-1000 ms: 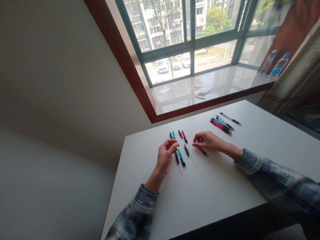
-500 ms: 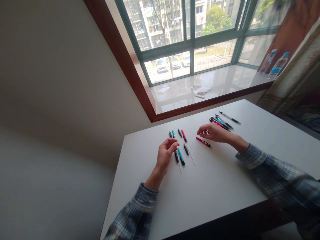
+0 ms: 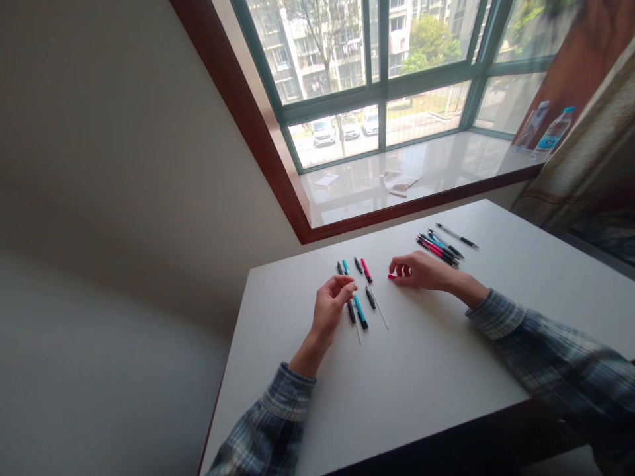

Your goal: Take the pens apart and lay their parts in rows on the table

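Red pen (image 3: pixel 391 276) could roll if nudged: right hand (image 3: pixel 423 270) curls over it, grip unclear; left hand (image 3: pixel 329 303) half-curled, hold unclear.

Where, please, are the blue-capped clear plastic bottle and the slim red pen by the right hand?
Blue-capped clear plastic bottle (image 3: pixel 553 136), head view: middle of its body.
Slim red pen (image 3: pixel 391 277), head view: its exposed end.

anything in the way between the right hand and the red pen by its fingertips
Nothing visible: the right hand is right at the red pen, only whose end shows. A black pen part lies left of both.
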### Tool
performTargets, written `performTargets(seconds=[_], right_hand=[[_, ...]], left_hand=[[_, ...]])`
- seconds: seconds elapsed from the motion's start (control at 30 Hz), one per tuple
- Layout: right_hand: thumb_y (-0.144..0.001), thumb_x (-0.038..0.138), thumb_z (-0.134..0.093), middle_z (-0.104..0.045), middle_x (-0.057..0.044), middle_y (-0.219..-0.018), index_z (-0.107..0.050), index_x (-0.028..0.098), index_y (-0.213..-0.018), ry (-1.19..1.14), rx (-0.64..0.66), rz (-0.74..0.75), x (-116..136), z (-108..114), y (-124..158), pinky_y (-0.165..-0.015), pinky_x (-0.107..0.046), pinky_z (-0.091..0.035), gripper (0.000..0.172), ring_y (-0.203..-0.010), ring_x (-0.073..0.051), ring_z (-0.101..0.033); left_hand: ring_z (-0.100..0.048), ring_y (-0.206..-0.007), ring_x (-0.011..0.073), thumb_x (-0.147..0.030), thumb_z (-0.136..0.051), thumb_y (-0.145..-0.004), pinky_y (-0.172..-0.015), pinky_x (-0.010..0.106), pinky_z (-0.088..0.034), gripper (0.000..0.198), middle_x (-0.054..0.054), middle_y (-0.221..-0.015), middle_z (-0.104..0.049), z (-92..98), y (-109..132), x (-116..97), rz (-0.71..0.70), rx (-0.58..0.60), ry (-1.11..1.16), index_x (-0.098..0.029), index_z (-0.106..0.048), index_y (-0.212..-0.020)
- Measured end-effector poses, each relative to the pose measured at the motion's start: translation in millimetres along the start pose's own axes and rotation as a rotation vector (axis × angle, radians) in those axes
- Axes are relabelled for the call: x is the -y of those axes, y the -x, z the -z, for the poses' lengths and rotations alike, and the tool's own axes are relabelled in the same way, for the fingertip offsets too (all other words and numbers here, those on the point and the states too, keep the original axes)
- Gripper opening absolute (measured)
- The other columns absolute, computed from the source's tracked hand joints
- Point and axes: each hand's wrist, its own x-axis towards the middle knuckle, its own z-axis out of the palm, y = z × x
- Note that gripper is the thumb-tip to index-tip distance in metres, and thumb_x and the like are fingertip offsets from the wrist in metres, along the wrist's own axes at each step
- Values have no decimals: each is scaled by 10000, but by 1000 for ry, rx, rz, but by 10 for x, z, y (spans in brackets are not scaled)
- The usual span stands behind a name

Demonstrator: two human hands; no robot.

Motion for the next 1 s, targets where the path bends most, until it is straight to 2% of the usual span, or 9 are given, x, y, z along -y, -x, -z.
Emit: performTargets(seconds=[0.13, 0.3, 0.43, 0.63, 0.77, 0.87, 1.0], right_hand=[[-854, 256, -669, -727, -28, -783, -737, 210, -1037, -8, -66, 0, 17, -33, 9, -598, -240, -456, 200, -629, -144, -631], [-910, 327, -605, -719, -35, -862, -728, 210, -1091, -295, -88, -51, 98, -199, 16, -549, -215, -459, 248, -591, -115, -613], [-914, 363, -613, -717, -36, -878, -716, 206, -1110, -412, -72, -61, 161, -291, 14, -598, -230, -501, 271, -620, -127, -651], [-896, 322, -639, -679, -4, -732, -705, 207, -998, -292, -92, -54, 191, -251, 16, -638, -247, -496, 167, -653, -144, -623], [-898, 299, -637, -675, -1, -702, -743, 202, -980, -211, -37, -2, 188, -241, 18, -619, -242, -462, 166, -627, -135, -584], [-913, 299, -616, -708, -14, -731, -771, 200, -958, -160, -20, 11, 180, -231, 19, -625, -246, -455, 189, -634, -139, -599], [-916, 305, -613, -762, -39, -847, -799, 200, -995, -191, 42, 30, 182, -162, 29, -711, -258, -485, 228, -735, -163, -652]], left_hand=[[-587, -741, 138, -346, -782, -776, -719, 256, -468, 233, 32, -843, -708, 4, -5, 16, -9, -5, -24, -177, -716, -924], [-589, -758, 137, -332, -788, -770, -731, 254, -465, 229, 27, -849, -705, -5, -5, 25, -19, -5, -23, -180, -717, -927], [-583, -742, 134, -331, -787, -771, -717, 253, -460, 231, 25, -842, -706, -18, 0, 1, -29, -5, -25, -180, -714, -930], [-584, -727, 139, -341, -780, -772, -711, 261, -460, 228, 29, -826, -710, -26, -3, -25, -30, -4, -32, -178, -717, -918], [-591, -739, 139, -333, -780, -771, -715, 257, -456, 221, 26, -827, -711, -33, 6, -32, -30, -2, -30, -178, -717, -916], [-595, -749, 141, -331, -780, -773, -718, 257, -457, 222, 26, -834, -711, -34, 13, -33, -30, -2, -34, -179, -718, -922], [-601, -745, 146, -340, -780, -773, -725, 267, -464, 220, 29, -831, -713, -24, 14, -28, -28, 0, -42, -182, -721, -914]])
